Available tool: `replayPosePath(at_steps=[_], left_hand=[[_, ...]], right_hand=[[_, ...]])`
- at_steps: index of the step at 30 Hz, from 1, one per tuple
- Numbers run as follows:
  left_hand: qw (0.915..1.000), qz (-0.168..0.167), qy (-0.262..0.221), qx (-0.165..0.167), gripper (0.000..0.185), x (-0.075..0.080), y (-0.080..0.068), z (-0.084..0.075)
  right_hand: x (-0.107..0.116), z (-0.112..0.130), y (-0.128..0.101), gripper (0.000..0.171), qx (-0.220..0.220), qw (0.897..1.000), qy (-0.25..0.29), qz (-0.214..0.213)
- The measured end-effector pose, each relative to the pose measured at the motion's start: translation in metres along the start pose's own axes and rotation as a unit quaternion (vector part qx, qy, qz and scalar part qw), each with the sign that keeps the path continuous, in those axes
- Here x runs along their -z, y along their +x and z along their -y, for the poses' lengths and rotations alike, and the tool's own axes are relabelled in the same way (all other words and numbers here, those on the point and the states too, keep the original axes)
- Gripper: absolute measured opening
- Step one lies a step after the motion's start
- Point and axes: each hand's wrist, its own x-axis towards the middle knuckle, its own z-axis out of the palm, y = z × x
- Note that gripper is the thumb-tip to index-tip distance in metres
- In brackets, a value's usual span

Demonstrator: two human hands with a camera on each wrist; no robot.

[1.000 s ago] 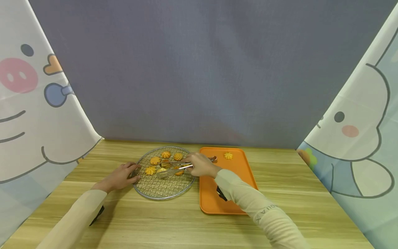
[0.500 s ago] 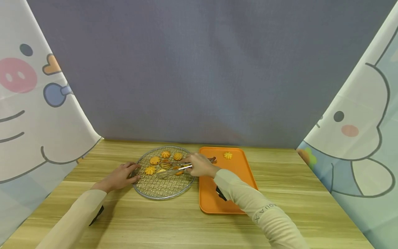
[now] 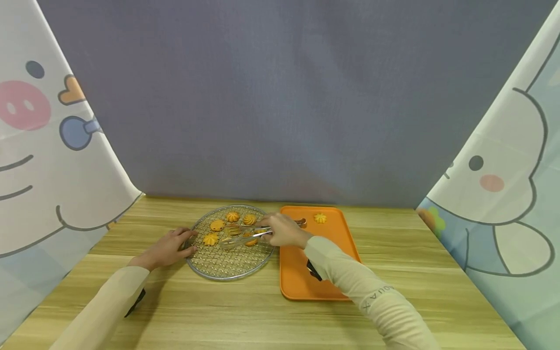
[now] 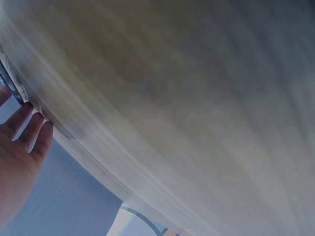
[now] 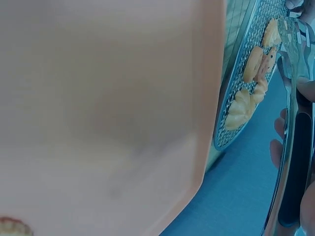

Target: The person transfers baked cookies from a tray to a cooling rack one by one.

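In the head view my right hand (image 3: pixel 284 229) grips metal serving tongs (image 3: pixel 245 238) above the right part of a round wire rack (image 3: pixel 227 278). The tongs' two arms are spread apart over several cookies, partly hiding some of them. A star-shaped cookie (image 3: pixel 210 239) and a flat dotted cookie (image 3: pixel 217 225) lie left of the tongs. Dark inlays on the handle (image 5: pixel 298 167) show in the right wrist view. At the rack's left rim rests my left hand (image 3: pixel 168 248), its fingertips touching the edge; in the left wrist view the fingers (image 4: pixel 32 130) look fairly straight.
An orange tray (image 3: pixel 302 287) lies right of the rack, under my right forearm, with a single star-shaped cookie (image 3: pixel 321 218) near its far edge. Behind the wooden table (image 3: pixel 210 316) hangs a grey curtain (image 3: pixel 280 107), with cartoon-printed cloths at both sides.
The far arm of the tongs has moved slightly away from the near one, widening the gap. My left hand keeps its place at the rack's rim.
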Motion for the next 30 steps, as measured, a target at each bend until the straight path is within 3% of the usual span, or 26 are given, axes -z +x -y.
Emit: replayPosePath(at_steps=[24,30], left_hand=[[0.9997,0.017,0.003,0.016,0.046,0.003,-0.002,-0.003],[0.9999,0.011,0.003,0.009,0.045,0.002,-0.001,-0.002]], right_hand=[[0.02,-0.031,-0.054,0.035,0.012,0.999,0.027,-0.042],[0.027,-0.041,-0.075,0.031,-0.012,0.998,0.03,-0.045]])
